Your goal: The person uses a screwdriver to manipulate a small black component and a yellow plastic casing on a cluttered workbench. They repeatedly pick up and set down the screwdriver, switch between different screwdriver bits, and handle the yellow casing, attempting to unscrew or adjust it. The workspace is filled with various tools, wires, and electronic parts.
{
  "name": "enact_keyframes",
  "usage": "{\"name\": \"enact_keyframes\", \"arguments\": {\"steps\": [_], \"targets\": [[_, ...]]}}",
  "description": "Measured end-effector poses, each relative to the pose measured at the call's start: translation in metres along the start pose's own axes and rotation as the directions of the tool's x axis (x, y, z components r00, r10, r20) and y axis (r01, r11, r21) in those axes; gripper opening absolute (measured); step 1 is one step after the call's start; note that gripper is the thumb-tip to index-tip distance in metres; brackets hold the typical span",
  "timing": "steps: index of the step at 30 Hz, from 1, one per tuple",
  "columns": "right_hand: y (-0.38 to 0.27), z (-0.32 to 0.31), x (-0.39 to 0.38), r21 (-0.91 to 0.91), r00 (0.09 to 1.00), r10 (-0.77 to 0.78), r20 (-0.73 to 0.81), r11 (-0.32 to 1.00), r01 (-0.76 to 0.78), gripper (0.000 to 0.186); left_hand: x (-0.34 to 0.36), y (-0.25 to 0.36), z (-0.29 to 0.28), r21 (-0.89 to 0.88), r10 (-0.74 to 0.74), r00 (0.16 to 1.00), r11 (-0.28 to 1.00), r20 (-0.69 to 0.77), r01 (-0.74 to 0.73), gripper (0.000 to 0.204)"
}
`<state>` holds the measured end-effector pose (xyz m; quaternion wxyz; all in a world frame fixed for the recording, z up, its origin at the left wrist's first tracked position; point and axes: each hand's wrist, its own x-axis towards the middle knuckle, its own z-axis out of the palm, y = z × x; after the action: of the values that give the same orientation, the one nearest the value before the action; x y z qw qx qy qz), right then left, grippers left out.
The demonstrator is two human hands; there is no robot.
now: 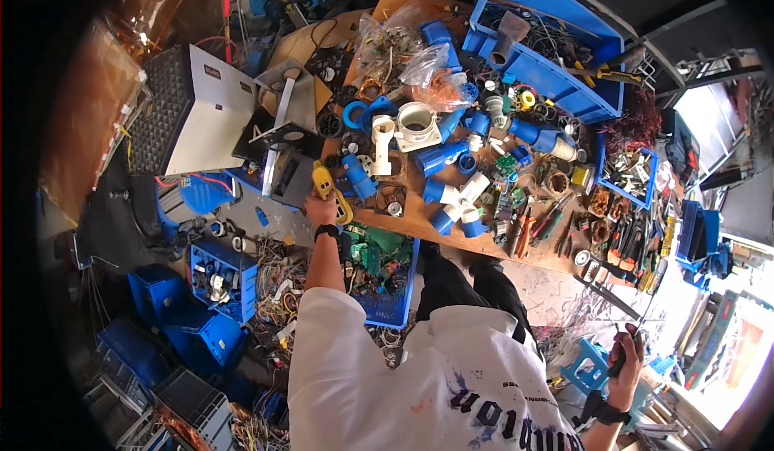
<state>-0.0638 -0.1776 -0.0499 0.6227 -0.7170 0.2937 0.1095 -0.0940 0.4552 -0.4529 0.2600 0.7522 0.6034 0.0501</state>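
At the left end of the wooden workbench, my left hand (321,208) is closed on a yellow casing with dark openings (322,181). A yellow looped part hangs beside it, and what it belongs to I cannot tell. Blue and white pipe-like fittings lie just right of this hand, among them a white ring-shaped housing (417,124) and a blue cylinder (359,178). Away from the bench at lower right, my right hand (625,366) grips a dark-handled screwdriver (617,361), its thin shaft pointing upward. The tip is hard to make out.
Pliers and other hand tools (629,245) line the bench's right edge. A large blue crate (556,76) with wires stands at the back. Below the bench sits a blue tray (387,310) of green circuit boards. A white panelled box (211,112) rises at left; loose wires cover the floor.
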Motion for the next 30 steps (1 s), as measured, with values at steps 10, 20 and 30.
{"name": "enact_keyframes", "arguments": {"steps": [10, 20, 30], "targets": [[0.006, 0.003, -0.006, -0.032, 1.0, 0.008, 0.026, 0.999, -0.007, 0.029, -0.056, 0.062, -0.002, 0.0, 0.438, 0.897, 0.899, -0.061, -0.438, 0.059], [0.014, 0.0, -0.015, -0.015, 0.999, -0.035, 0.035, 0.999, 0.036, 0.026, -0.059, 0.076, 0.013, -0.131, 0.368, 0.927, 0.918, -0.073, -0.375, 0.056], [0.024, -0.009, -0.013, 0.017, 0.999, -0.029, 0.029, 0.999, 0.029, 0.023, -0.07, 0.104, -0.1, -0.678, 0.134, 0.67, 0.263, 0.73, 0.686, 0.041]]}}
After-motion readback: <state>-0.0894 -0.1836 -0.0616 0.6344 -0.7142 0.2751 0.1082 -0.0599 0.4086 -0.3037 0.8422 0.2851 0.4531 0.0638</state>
